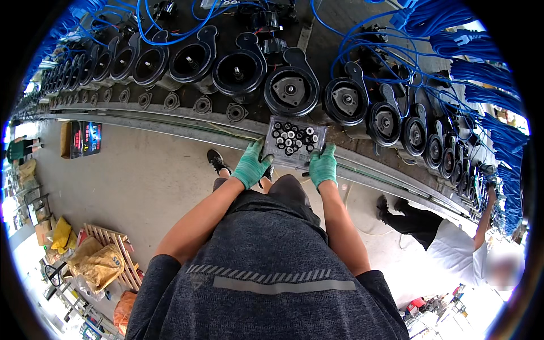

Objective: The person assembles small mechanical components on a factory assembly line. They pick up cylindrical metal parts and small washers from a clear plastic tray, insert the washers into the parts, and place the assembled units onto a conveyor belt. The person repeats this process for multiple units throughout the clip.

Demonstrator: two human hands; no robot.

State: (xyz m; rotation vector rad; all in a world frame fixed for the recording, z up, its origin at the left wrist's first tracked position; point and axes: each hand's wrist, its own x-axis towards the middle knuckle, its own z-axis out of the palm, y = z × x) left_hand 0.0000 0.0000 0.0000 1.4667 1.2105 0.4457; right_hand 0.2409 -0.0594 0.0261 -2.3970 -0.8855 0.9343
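A clear plastic tray [290, 161] sits at the bench's near edge, with several small black-and-white ring-shaped parts [290, 136] inside. My left hand [252, 164], in a green glove, grips its left side. On the opposite side, my right hand [323, 165], gloved the same way, holds the right edge. Both sets of fingers are closed on the tray, partly hidden by it. Just beyond the tray stands a round black housing [273, 103] with a grey metal plate [290, 90] seated inside. To its right, another black housing [334, 116] also has a plate.
Black housings line the bench in a long curved row, with loose grey flange plates [236, 111] along the front left. Blue cables [362, 42] trail behind and hang in bundles at right. A co-worker [453, 243] stands at right. A carton [67, 140] and sacks [96, 263] are on the floor.
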